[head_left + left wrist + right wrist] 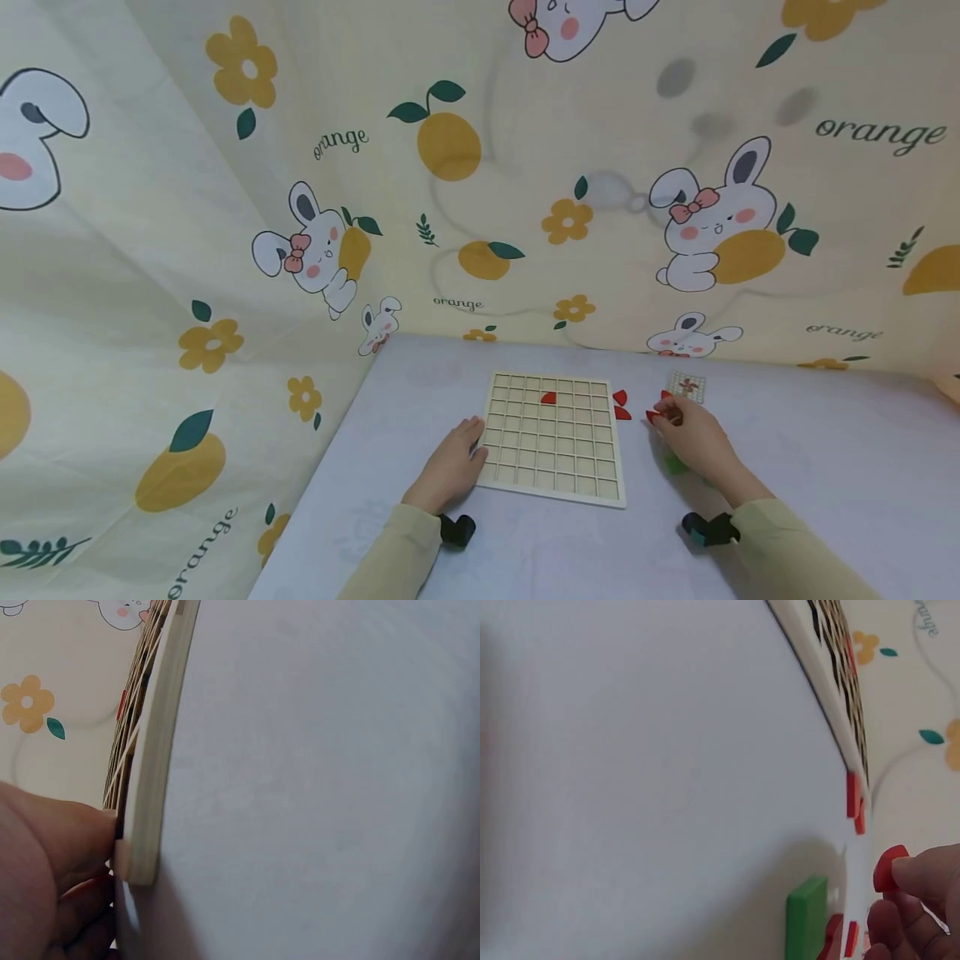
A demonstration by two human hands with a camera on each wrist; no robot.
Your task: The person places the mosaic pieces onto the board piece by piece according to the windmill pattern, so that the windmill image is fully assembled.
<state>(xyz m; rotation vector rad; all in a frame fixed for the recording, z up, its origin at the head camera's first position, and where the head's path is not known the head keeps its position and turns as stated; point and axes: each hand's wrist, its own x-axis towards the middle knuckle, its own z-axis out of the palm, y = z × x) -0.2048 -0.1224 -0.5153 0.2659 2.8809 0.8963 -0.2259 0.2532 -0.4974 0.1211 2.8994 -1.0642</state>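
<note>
My right hand [696,437] pinches a small red piece [889,868] between thumb and fingertips, to the right of the grid board. My left hand [450,467] rests at the left edge of the pale wooden grid board [553,497], its thumb [82,832] right at the rim in the left wrist view. One red quarter-round piece [550,398] lies in a cell near the board's far side. Just past the board's right edge lie two more red pieces [620,398]. Below my right hand, a green block [804,919] is partly hidden in the head view.
A small pattern card [687,385] with a red figure on a grid lies behind my right hand. Near it, further red pieces [851,939] sit on the white tabletop [540,550]. A printed cloth [495,217] rises behind the table and along its left side.
</note>
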